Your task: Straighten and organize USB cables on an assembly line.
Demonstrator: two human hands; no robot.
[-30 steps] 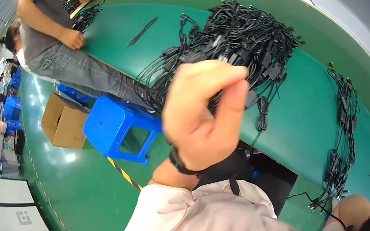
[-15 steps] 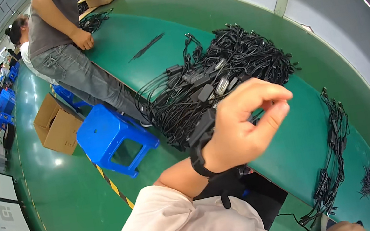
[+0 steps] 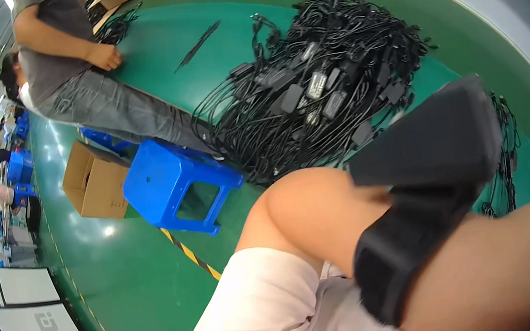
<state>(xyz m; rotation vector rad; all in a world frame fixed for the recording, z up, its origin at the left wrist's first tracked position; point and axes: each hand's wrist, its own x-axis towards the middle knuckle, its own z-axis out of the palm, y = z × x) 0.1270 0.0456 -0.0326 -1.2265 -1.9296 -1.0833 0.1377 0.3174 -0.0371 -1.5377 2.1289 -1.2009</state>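
My left hand (image 3: 525,255) is raised close to the camera at the lower right. Its fingers run past the picture's edge, so what they do is hidden. A black strap (image 3: 393,263) circles the wrist, with a dark, blurred boxy device (image 3: 429,141) on it. Beyond the arm, a large heap of black cables with adapter boxes (image 3: 361,72) lies on the green table (image 3: 178,22); my hand appears apart from it. More black cables (image 3: 507,153) show behind the device. My right hand is out of view.
A blue plastic stool (image 3: 166,182) and an open cardboard box (image 3: 97,186) stand on the floor at the left. Past them, a person in grey (image 3: 59,45) stands at the table's edge. A thin bundle of dark strips (image 3: 198,45) lies on the tabletop.
My left hand has swung right and up toward the camera; its fingers have left view. The view has shifted, with the heap now higher. The grey-clad person stays at the table.
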